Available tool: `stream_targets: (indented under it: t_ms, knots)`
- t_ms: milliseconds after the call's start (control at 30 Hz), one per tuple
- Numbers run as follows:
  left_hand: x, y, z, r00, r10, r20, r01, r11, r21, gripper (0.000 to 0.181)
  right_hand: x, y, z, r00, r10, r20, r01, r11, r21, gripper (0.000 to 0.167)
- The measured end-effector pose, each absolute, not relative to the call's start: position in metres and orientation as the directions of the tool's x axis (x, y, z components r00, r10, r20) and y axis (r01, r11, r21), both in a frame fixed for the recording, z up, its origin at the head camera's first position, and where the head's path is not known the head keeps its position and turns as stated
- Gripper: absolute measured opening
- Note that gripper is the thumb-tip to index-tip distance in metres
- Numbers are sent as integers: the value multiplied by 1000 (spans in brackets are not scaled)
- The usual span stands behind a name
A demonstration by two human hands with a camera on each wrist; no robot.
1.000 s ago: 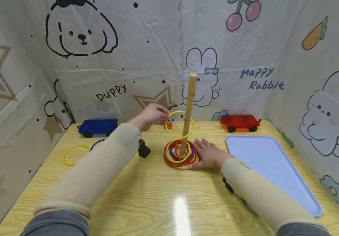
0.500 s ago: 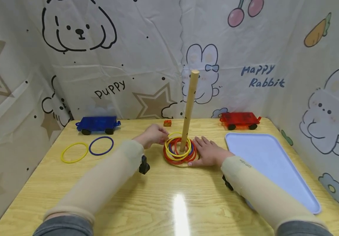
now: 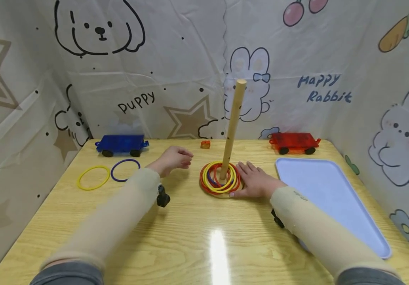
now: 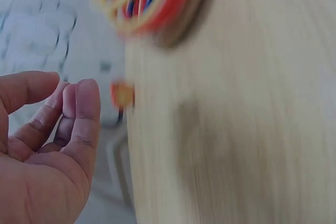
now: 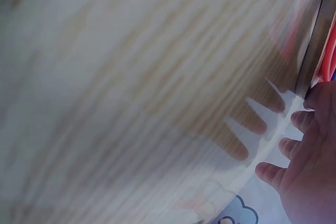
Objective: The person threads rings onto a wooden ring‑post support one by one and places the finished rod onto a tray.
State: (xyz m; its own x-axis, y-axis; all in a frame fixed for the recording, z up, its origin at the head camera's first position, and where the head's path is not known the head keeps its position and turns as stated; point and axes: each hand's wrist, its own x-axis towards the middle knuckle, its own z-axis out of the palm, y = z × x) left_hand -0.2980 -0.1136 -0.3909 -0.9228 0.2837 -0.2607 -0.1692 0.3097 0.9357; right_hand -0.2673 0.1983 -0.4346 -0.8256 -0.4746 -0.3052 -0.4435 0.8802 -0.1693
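A wooden peg point(image 3: 233, 126) stands upright on a round base point(image 3: 225, 196), with several red, yellow and blue rings point(image 3: 202, 184) stacked around its foot. My left hand point(image 3: 173, 160) hovers left of the stack, holding nothing; in the left wrist view its fingers bend loosely and the thumb stays apart from them. My right hand point(image 3: 255, 182) lies with spread fingers against the base's right side. In the right wrist view, this hand point(image 5: 312, 166) is beside the base's edge. Farther left lie a yellow ring point(image 3: 109, 173) and a blue ring point(image 3: 120, 181), flat on the table.
A blue toy wagon point(image 3: 121, 144) stands at the back left and a red one point(image 3: 294, 141) at the back right. Between them sits a small orange block point(image 3: 205, 144). A pale blue tray point(image 3: 322, 190) lies right of my right hand. Printed cloth point(image 3: 190, 71) hangs behind the wooden table point(image 3: 175, 245).
My left hand has lowered a yellow ring along the peg onto the stack, let it go and drawn back left. The right hand has stayed at the base.
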Motion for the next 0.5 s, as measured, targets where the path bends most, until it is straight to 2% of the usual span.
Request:
stream_targets:
  t_ms: [200, 433, 500]
  knots:
    - [-296, -198, -374, -975, 169, -146, -103, 241, 965, 41, -268, 199, -436, -825, -477, -303, -446, 879, -169, 114]
    - [-285, -312, -361, -997, 42, -60, -60, 20, 998, 13, -267, 197, -434, -827, -470, -308, -439, 883, -167, 114]
    - [-280, -336, -361, -998, 19, -63, -63, -8, 998, 11, -267, 197, -433, -829, -464, -312, -432, 886, -169, 113]
